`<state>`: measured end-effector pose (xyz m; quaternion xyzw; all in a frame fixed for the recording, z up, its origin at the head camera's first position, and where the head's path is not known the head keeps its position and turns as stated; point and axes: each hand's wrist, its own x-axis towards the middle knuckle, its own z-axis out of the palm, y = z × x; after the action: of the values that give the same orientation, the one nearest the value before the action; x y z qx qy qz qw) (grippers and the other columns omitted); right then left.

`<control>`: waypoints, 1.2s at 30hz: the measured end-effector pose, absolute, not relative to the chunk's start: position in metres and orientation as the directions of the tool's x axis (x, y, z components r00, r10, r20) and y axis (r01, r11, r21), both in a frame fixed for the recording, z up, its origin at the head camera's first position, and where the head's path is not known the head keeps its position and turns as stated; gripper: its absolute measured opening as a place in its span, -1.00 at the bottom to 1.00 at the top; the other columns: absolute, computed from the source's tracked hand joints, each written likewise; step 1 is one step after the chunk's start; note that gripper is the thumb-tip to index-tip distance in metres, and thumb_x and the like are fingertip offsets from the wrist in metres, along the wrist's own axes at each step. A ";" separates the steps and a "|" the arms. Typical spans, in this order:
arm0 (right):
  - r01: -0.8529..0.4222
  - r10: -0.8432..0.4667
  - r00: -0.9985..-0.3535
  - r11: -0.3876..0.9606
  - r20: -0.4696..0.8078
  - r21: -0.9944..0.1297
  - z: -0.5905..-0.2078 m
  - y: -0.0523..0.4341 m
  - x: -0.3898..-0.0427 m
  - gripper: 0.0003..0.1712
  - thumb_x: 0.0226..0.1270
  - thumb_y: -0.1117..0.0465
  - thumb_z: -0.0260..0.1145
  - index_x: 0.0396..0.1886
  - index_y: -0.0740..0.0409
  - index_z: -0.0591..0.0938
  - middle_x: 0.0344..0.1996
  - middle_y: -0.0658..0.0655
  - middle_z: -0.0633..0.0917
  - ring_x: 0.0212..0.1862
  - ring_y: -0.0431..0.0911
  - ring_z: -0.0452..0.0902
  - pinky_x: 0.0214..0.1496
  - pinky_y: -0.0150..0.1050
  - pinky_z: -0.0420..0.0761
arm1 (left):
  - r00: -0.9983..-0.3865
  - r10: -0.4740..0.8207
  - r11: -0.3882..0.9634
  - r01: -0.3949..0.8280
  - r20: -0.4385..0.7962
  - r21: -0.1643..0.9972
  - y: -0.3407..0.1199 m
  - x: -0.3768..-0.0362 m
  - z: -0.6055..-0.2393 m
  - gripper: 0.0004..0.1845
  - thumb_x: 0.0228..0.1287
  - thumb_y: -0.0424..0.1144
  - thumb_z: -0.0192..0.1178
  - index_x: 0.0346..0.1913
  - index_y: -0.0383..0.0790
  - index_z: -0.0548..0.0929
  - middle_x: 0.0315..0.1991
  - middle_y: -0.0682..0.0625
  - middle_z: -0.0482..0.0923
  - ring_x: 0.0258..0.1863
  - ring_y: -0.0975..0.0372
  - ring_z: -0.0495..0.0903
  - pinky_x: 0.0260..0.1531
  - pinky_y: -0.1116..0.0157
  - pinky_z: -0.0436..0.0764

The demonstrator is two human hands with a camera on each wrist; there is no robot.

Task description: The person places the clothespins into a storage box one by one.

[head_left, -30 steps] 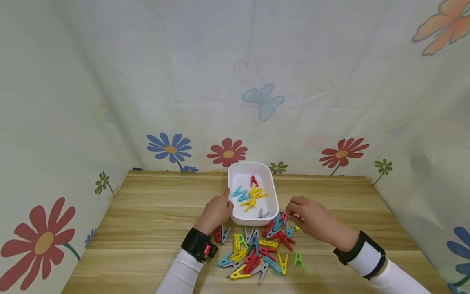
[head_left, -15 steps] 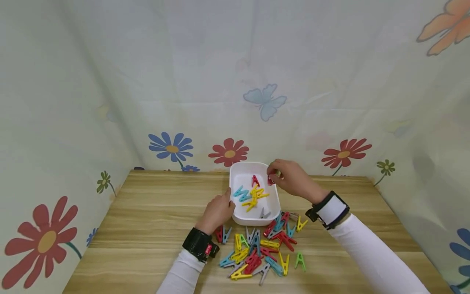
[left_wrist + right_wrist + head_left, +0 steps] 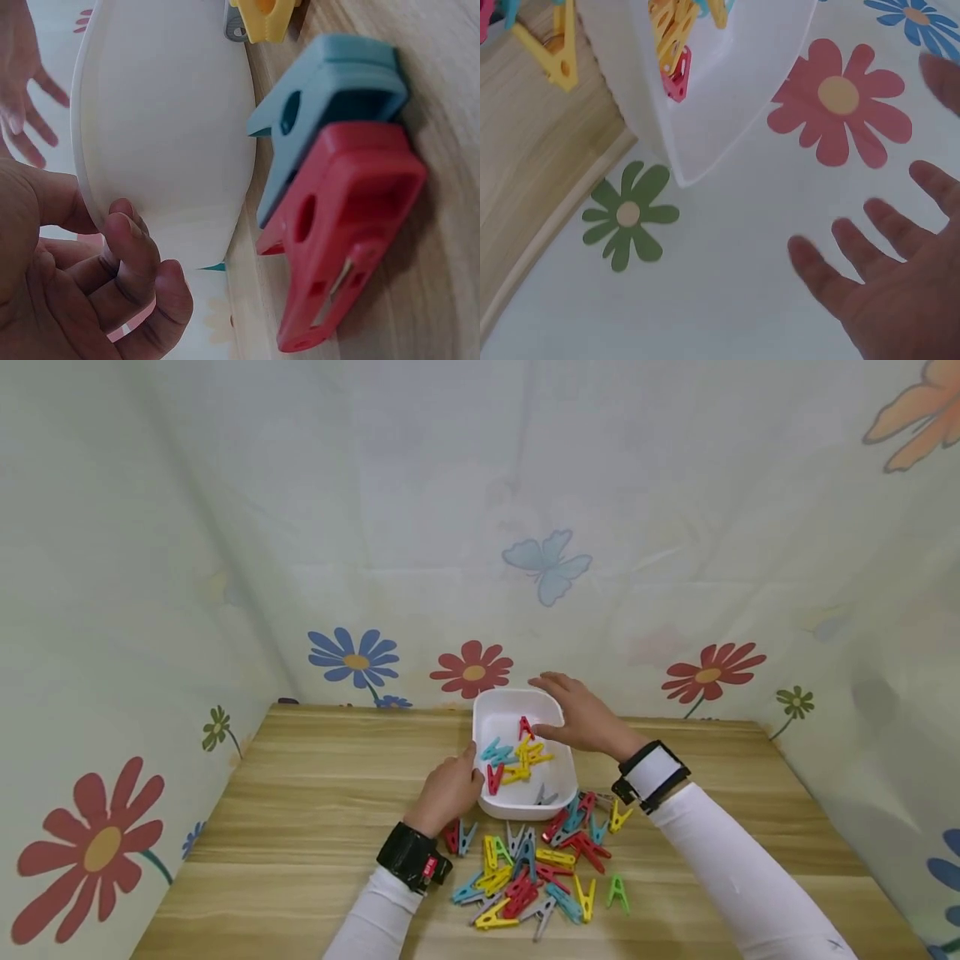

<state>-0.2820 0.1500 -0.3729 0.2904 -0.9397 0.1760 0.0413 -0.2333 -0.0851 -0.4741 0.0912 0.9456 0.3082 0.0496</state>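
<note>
A white plastic box [image 3: 525, 812] stands at the back of the table with red, light blue, yellow and grey clothespins in it. My left hand [image 3: 448, 789] pinches the box's left rim; the left wrist view shows the thumb and fingers [image 3: 135, 247] around the edge. Over the box's back right corner, my right hand [image 3: 583, 714] has its fingers spread and holds nothing. A red clothespin [image 3: 494, 778] lies at the left inside the box. In the left wrist view a red clothespin [image 3: 337, 225] and a greyish-blue clothespin [image 3: 330, 90] lie beside the box.
On the wooden table [image 3: 315, 827], a loose pile of several clothespins [image 3: 525, 881] lies in front of the box. A green clothespin [image 3: 618, 893] sits at the pile's right edge. Behind the table hangs a flowered cloth [image 3: 405, 610].
My right hand has moved from the pile to above the box and let go of a red clothespin, which now lies at the box's left side. The left hand stays on the rim.
</note>
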 end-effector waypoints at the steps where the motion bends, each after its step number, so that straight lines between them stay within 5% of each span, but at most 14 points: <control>1: -0.547 -0.523 -0.836 0.776 0.164 -0.313 -0.372 0.152 -0.280 -0.09 0.18 -0.04 0.45 0.47 0.08 0.28 0.46 0.28 0.26 0.42 0.26 0.23 0.33 0.25 0.37 | -0.979 0.201 0.793 0.139 -0.040 0.593 -0.085 -0.233 -0.474 -0.37 0.46 -0.17 0.03 0.48 -0.36 0.21 -0.52 -0.06 0.46 -0.67 0.16 0.44 -0.65 0.33 0.36; 5: -0.528 -0.512 -0.847 0.786 0.142 -0.322 -0.366 0.162 -0.269 0.09 0.11 -0.12 0.48 0.55 0.02 0.14 0.56 0.24 0.04 0.51 0.29 0.03 0.34 0.32 0.29 | -0.980 0.196 0.791 0.132 -0.043 0.597 -0.084 -0.232 -0.473 -0.37 0.46 -0.17 0.03 0.49 -0.35 0.20 -0.54 -0.06 0.44 -0.67 0.16 0.44 -0.66 0.32 0.36; 20: -0.600 -0.575 -0.799 0.778 0.174 -0.187 -0.385 0.208 -0.195 0.23 -0.08 -0.19 0.58 0.53 0.06 0.18 0.54 0.28 0.05 0.47 0.34 0.08 0.29 0.37 0.32 | -0.980 0.190 0.795 0.121 -0.054 0.595 -0.083 -0.230 -0.471 -0.37 0.46 -0.17 0.03 0.49 -0.36 0.20 -0.47 -0.08 0.49 -0.65 0.16 0.44 -0.64 0.32 0.38; 29: -0.537 -0.557 -0.830 0.802 -0.003 -0.262 -0.410 0.215 -0.152 0.24 -0.08 -0.24 0.54 0.57 -0.13 0.12 0.56 0.20 0.04 0.52 0.30 -0.01 0.35 0.39 0.21 | -0.980 0.190 0.779 0.116 -0.056 0.616 -0.084 -0.230 -0.470 -0.36 0.46 -0.18 0.03 0.49 -0.37 0.19 -0.50 -0.08 0.48 -0.66 0.16 0.45 -0.66 0.32 0.38; 36: -0.490 -0.555 -0.808 0.820 -0.200 -0.297 -0.427 0.219 -0.134 0.06 0.01 -0.24 0.49 0.51 -0.16 0.25 0.51 0.18 0.22 0.44 0.29 0.22 0.29 0.37 0.32 | -0.981 0.190 0.784 0.121 -0.049 0.609 -0.083 -0.231 -0.472 -0.36 0.46 -0.18 0.02 0.49 -0.37 0.19 -0.52 -0.07 0.47 -0.67 0.16 0.44 -0.66 0.32 0.37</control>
<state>-0.1343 0.2186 -0.4266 0.2769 -0.9436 0.1161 -0.1399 -0.2306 -0.0832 -0.4721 0.0823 0.9429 0.3182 0.0540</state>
